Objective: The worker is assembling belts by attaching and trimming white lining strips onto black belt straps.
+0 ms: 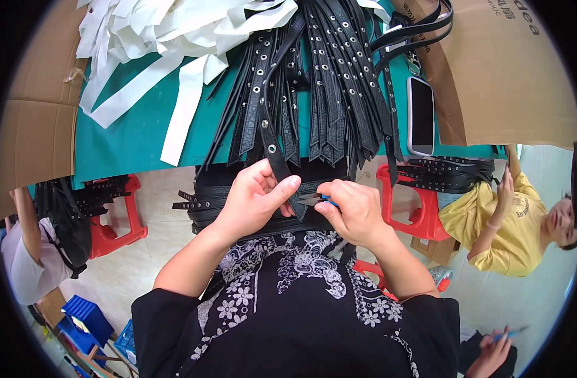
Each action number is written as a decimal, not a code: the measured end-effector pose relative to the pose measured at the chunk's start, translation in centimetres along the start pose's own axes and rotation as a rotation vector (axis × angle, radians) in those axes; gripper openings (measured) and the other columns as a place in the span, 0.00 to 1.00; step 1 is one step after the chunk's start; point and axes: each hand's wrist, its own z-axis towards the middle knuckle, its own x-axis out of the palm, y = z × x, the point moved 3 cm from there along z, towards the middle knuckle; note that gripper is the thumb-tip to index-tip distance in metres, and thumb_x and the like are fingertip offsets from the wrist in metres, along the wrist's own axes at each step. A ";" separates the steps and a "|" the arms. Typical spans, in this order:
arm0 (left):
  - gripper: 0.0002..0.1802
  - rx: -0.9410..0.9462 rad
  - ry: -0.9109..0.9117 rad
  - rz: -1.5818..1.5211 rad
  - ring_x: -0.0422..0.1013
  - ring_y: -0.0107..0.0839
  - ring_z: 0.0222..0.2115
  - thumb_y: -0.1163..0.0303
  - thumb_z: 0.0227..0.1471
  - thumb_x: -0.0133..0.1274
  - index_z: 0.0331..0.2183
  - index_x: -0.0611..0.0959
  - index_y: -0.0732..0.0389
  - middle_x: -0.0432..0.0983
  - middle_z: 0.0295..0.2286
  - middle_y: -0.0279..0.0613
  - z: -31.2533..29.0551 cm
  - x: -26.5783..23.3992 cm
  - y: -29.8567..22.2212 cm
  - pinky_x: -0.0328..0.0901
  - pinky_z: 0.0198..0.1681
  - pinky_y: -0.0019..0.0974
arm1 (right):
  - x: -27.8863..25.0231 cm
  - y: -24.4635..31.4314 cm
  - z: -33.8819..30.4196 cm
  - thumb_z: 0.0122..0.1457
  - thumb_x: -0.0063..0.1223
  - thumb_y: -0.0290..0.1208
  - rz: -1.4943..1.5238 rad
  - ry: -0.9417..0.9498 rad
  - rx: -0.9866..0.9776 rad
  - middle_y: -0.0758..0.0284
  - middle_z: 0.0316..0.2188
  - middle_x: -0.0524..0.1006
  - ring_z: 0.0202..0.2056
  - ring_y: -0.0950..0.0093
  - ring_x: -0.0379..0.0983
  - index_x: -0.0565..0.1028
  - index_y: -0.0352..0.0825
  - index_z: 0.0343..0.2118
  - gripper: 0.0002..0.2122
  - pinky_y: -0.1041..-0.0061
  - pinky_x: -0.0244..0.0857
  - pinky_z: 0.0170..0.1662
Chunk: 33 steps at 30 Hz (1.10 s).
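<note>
My left hand [253, 196] pinches the end of a black strap [267, 129] lined with metal eyelets, just above my lap. The strap runs up onto the table. In my right hand [356, 211] is a pair of small thread snips [311, 200] with blue on the handle, its metal blades against the strap's end, close to my left fingertips. My fingers hide most of the handle. Across my lap lies a bundle of black eyelet straps [206, 206]. A thick heap of similar straps [329, 82] hangs over the table's near edge.
White fabric strips [168, 25] pile up on the green table [124, 151]. A phone [420, 116] lies by a cardboard box [509, 82] at right; another cardboard box [39, 120] stands left. Red stools [121, 227] hold straps. A person in yellow [515, 220] sits at right.
</note>
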 end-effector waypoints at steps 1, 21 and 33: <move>0.06 0.002 0.009 0.001 0.68 0.19 0.17 0.72 0.50 0.50 0.27 0.70 0.64 0.71 0.19 0.34 0.0 0.1 0.0 0.64 0.19 0.22 | 0.0 -0.1 0.1 0.49 0.52 0.37 0.001 0.000 0.000 0.68 0.20 0.71 0.21 0.70 0.69 0.70 0.36 0.26 0.10 0.74 0.61 0.22; 0.10 -0.086 0.024 -0.039 0.68 0.20 0.15 0.66 0.51 0.50 0.26 0.71 0.62 0.69 0.17 0.33 0.2 0.0 -0.3 0.63 0.18 0.23 | -0.1 -1.4 -0.4 0.56 0.46 0.36 0.612 -0.133 0.391 0.76 0.17 0.64 0.19 0.87 0.57 0.69 0.32 0.29 0.10 0.86 0.51 0.23; 0.29 -0.138 -0.061 -0.294 0.68 0.26 0.26 0.49 0.57 0.29 0.36 0.72 0.67 0.71 0.27 0.42 -0.3 -1.1 0.2 0.65 0.26 0.27 | 3.7 0.6 -1.4 0.53 0.52 0.28 1.498 0.056 0.891 0.81 0.14 0.61 0.12 0.91 0.47 0.70 0.34 0.29 0.05 0.89 0.39 0.14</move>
